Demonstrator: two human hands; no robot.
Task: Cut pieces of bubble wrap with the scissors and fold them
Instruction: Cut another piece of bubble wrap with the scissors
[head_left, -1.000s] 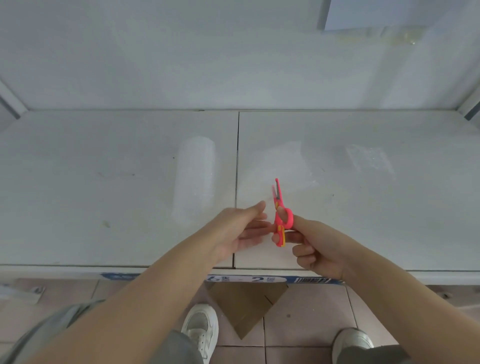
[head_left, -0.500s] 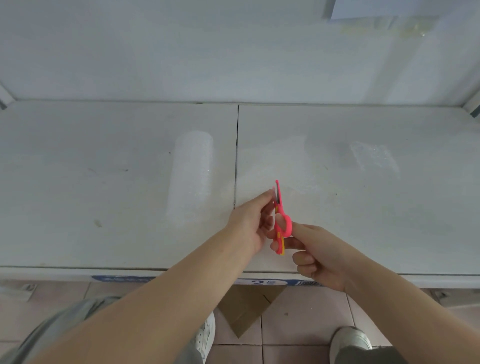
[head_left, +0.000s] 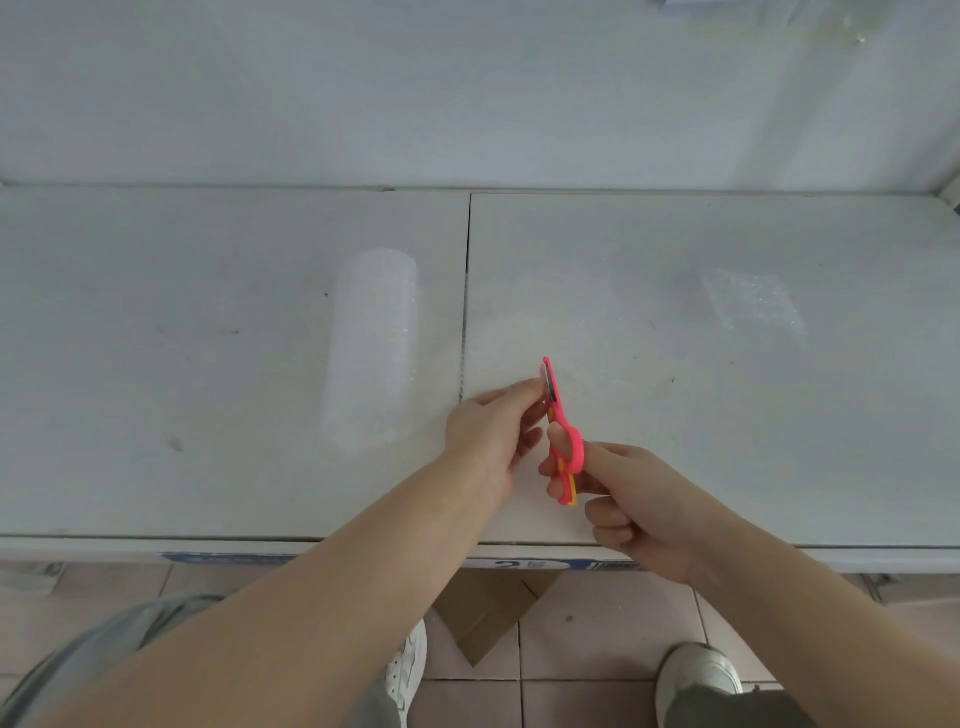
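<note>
Pink plastic scissors (head_left: 560, 431) with a yellow inner grip sit in your right hand (head_left: 639, 509), thumb through the oval loop, fingers curled round the handle, short blades pointing away. Your left hand (head_left: 491, 431) pinches the thin, near-transparent bubble wrap sheet (head_left: 519, 343) right beside the blades. One cylindrical bubble wrap roll (head_left: 371, 348) lies just left and one flat dimpled cut piece (head_left: 753, 306) well off right, on the two-panel white table (head_left: 156, 364).

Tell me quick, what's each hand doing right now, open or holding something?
Left hand: fingers by the blades of the scissors; whether they pinch anything cannot be told.
Right hand: grips the scissors, thumb through a loop.
</note>
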